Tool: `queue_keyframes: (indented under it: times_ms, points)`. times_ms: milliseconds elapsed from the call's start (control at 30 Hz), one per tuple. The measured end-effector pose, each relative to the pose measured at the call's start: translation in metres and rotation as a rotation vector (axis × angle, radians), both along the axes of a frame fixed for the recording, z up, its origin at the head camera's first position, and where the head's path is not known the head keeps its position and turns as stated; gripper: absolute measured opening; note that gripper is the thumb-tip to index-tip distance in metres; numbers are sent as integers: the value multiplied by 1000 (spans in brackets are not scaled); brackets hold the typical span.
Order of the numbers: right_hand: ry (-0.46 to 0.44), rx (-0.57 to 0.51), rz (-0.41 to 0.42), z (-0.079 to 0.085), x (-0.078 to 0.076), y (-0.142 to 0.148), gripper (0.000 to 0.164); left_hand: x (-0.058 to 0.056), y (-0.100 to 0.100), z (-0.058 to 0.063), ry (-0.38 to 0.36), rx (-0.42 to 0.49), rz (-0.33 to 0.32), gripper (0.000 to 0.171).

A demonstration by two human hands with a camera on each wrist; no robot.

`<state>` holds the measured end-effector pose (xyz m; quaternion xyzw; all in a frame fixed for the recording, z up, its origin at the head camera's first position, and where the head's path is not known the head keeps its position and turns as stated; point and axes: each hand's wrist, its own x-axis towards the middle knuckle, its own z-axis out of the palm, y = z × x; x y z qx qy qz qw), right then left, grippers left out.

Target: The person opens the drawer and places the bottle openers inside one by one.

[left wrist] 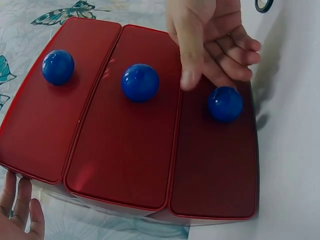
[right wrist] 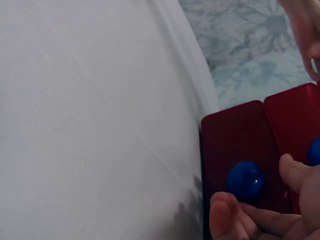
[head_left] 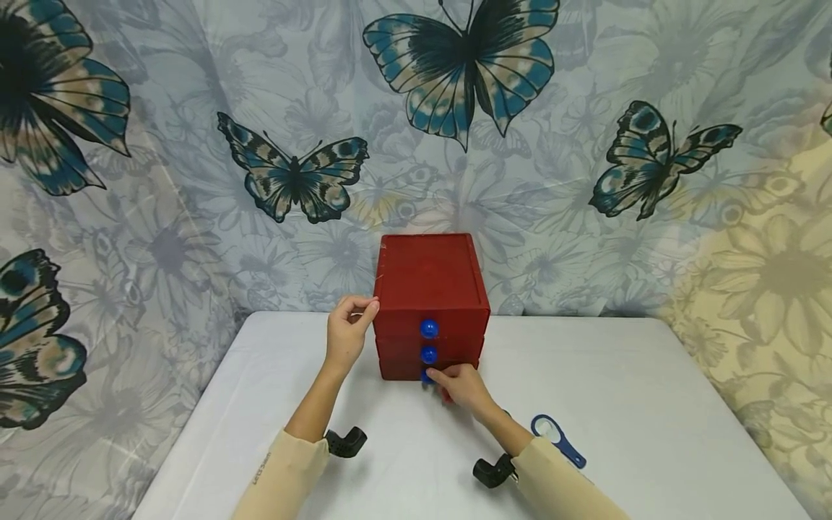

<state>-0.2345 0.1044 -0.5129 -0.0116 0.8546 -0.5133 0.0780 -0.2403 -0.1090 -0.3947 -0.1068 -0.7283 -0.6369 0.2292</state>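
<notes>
A red box of drawers (head_left: 430, 273) stands at the back of the table, its three drawer fronts all closed. Each front carries a round blue knob: the top one (head_left: 429, 328), the middle one (head_left: 429, 354) and the bottom one (left wrist: 226, 104). My right hand (head_left: 464, 388) is at the bottom knob, thumb and fingers spread to either side of it; in the left wrist view the thumb stands apart from the knob. At the box's left side, my left hand (head_left: 347, 332) has its fingertips against the side wall, close to the top front corner.
A blue-handled magnifying glass (head_left: 568, 446) lies on the white-covered table (head_left: 624, 375), right beside my right forearm. Behind the box hangs a butterfly-patterned cloth (head_left: 539, 267). Black wrist cameras (head_left: 347, 442) are strapped at both wrists.
</notes>
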Motion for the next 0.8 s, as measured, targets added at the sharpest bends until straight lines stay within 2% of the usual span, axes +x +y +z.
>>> queue_keyframes:
  times_ms: [133, 267, 367, 600, 800]
  points:
    - [-35, -21, 32, -2, -2, -6, 46, -5, -2, -6, -17, 19, 8, 12]
    - [-56, -54, 3, -3, -2, -9, 40, -16, -5, -20, -43, 34, -6, 13]
    - [-50, -62, -10, -4, -1, -10, 35, -19, -6, -24, -51, 31, -18, 15]
    - [-28, -26, 25, -7, 4, -8, 36, -17, -7, -23, -67, -11, 7, 20]
    - [-29, -39, 56, -9, 27, -3, 39, -6, -5, -10, -51, -48, 4, 23]
